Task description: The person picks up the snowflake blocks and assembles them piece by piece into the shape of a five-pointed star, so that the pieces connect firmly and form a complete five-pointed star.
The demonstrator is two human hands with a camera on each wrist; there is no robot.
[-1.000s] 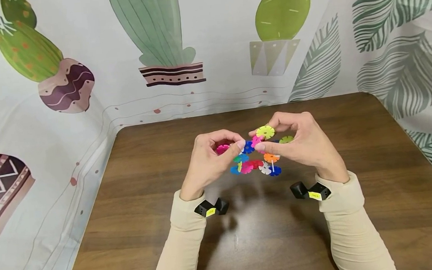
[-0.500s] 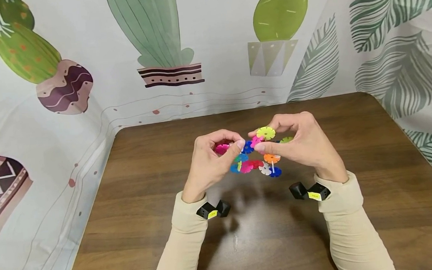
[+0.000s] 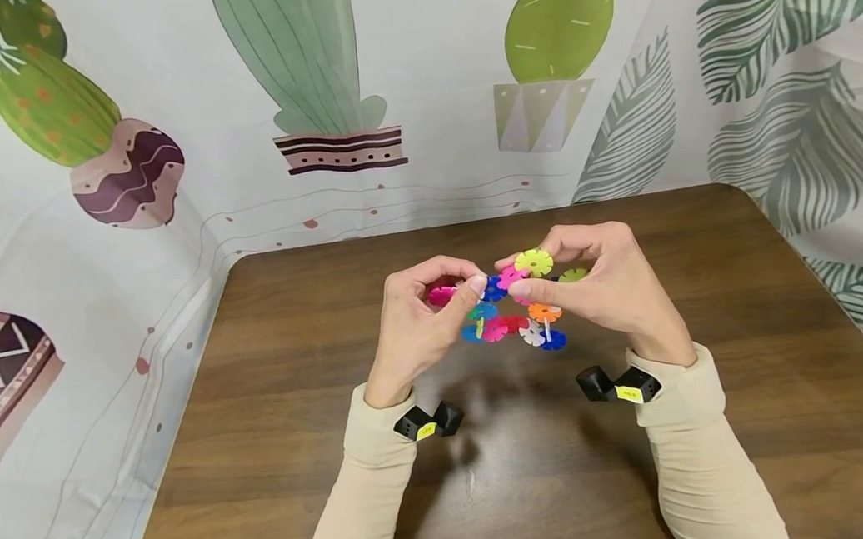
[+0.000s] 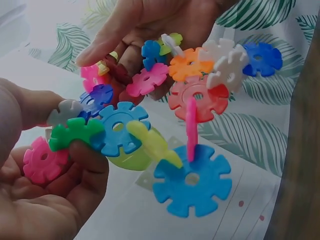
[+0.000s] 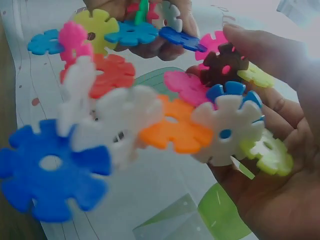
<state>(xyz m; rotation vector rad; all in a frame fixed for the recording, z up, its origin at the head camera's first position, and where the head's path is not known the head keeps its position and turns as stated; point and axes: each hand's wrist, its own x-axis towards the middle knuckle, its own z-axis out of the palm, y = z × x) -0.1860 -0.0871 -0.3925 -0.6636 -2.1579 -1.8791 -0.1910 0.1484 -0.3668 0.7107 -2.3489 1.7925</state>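
Notched plastic interlocking discs in several colours are joined into a loop-like structure [image 3: 493, 329], held above the table between both hands. My left hand [image 3: 420, 324] pinches its left side near a white disc [image 4: 65, 113]; a green disc [image 4: 76, 134] and a pink disc [image 4: 45, 159] lie by its fingers. With thumb and fingers, my right hand [image 3: 605, 286] holds the upper right part, at a pink disc [image 3: 510, 277] beside a yellow disc [image 3: 534, 262] and a dark red disc [image 5: 225, 66]. A large blue disc [image 5: 52, 170] hangs at the near end.
Below the hands lies a brown wooden table [image 3: 301, 446]. Behind it hangs a white cloth [image 3: 443, 118] printed with cacti and leaves. Small black cameras sit on both wrists, over beige sleeves [image 3: 375, 482].
Both hands keep their hold. The right hand and the pink and yellow discs shift very slightly, and the structure tilts a little.
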